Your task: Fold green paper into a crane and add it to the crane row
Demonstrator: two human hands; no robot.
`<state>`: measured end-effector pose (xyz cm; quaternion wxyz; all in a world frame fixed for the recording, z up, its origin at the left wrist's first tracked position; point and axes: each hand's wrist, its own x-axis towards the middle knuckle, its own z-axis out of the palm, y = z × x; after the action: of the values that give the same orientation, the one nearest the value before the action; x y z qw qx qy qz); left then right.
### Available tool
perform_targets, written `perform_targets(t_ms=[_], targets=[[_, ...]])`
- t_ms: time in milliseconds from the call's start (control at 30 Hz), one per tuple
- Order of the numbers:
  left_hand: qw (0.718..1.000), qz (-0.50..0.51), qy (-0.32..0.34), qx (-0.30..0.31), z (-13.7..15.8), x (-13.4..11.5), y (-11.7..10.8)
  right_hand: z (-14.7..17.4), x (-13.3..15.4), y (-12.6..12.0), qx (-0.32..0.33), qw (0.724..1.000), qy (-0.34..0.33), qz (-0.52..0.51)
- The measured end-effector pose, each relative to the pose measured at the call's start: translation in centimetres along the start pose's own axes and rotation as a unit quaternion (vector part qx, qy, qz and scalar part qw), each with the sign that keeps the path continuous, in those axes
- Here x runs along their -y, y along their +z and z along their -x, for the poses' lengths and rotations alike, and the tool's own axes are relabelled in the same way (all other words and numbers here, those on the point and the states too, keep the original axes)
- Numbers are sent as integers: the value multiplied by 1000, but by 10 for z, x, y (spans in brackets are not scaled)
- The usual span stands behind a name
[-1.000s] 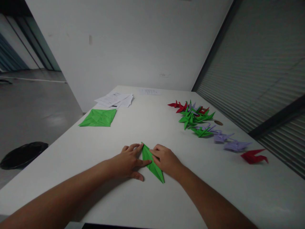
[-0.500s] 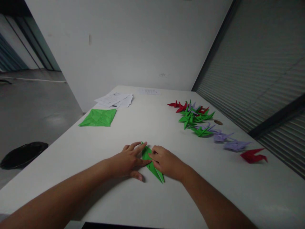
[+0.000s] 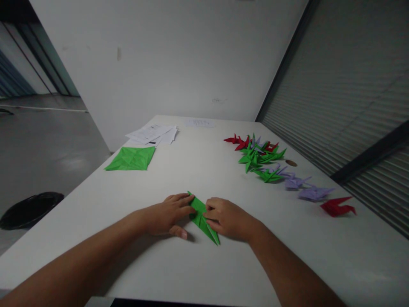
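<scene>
A folded green origami paper point(image 3: 198, 209) lies slantwise on the table, long and narrow, with two points splayed toward me. My left hand point(image 3: 168, 214) rests at its left side, fingers stretched out and tips touching the upper left edge; the thumb is spread on the table. Curled fingers of my right hand point(image 3: 227, 218) pinch the paper's right edge near the middle. Part of that edge is hidden under the right fingers.
Folded cranes, including a red crane point(image 3: 338, 207) and a purple crane point(image 3: 315, 193), line the right side of the white table point(image 3: 179, 273). A creased green sheet point(image 3: 130, 158) and printed papers point(image 3: 150, 134) lie left. A black-lined bin point(image 3: 30, 211) stands on the floor.
My left fingers have drawn back from across the paper to its left edge, baring more of the middle. My right hand has stayed at the right edge, shifting slightly.
</scene>
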<state>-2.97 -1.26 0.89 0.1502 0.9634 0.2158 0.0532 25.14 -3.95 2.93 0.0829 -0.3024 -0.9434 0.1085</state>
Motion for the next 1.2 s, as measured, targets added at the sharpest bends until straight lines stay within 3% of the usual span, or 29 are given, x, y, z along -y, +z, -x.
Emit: perform_targets(t_ms=[233, 433, 633, 900, 1200], targets=[[996, -60, 8, -69, -6, -4, 7, -1, 0, 0, 5, 1000, 10, -11], [990, -39, 104, -88, -16, -14, 8, -2, -1, 2, 7, 999, 14, -32], [990, -48, 74, -106, -20, -20, 14, -1, -3, 0, 13, 995, 30, -92], [980, -120, 102, -118, -22, -22, 18, 0, -10, 1, 6, 992, 45, -121], [980, -87, 102, -144, -20, -19, 14, 1, -12, 3, -1, 987, 46, -156]])
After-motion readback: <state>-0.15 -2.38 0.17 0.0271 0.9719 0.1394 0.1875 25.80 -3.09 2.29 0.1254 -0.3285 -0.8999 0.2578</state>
